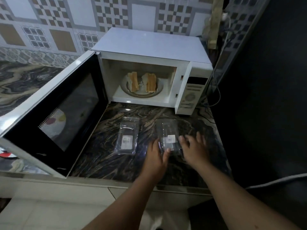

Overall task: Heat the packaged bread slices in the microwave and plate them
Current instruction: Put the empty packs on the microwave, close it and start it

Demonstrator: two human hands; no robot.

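Bread slices (142,83) are seen in two stacks standing on edge on a plate (142,93) inside the white microwave (149,63), whose door (54,112) is swung fully open to the left. On the dark marbled desk (99,155) in front, two clear plastic packages are laid side by side, apart from each other. The left package (127,136) is untouched. The right package (169,136) is flanked by both hands: the left hand (156,159) is placed at its near left edge with the thumb against the plastic, and the right hand (195,149) is set at its right edge with fingers (184,141) spread. A firm grip cannot be confirmed.
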